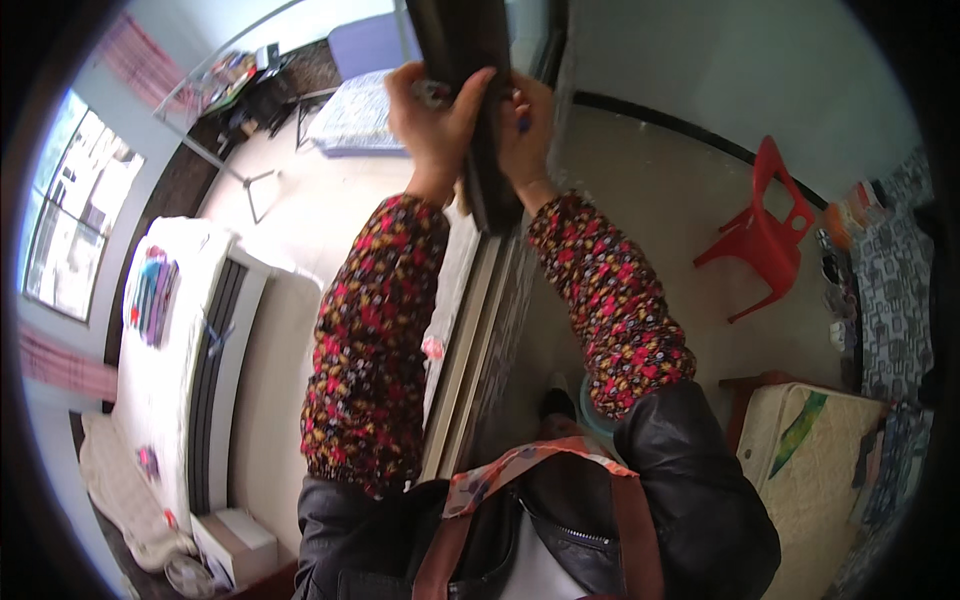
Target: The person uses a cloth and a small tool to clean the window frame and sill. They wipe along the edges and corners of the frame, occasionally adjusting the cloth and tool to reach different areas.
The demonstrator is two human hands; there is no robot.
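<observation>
My left hand (435, 124) and my right hand (529, 135) are raised in front of me, on either side of a dark upright frame edge (480, 150), which looks like that of a sliding door or window. Thumb and fingers of the left hand press round its left side, with a small patterned item (433, 93) by the palm. At the right side the right hand's fingers are curled, and something small and blue (523, 124) shows there. Below the frame runs a metal sliding track (465, 352). Flowered sleeve covers reach to both wrists.
A red plastic chair (776, 232) stands on the right floor, near a mattress (795, 450). On the left are a white-covered bed (157, 360), a cardboard box (238, 547), a fan (187, 576) and a metal stand (251, 182). A light blue basin (592, 409) is by my foot.
</observation>
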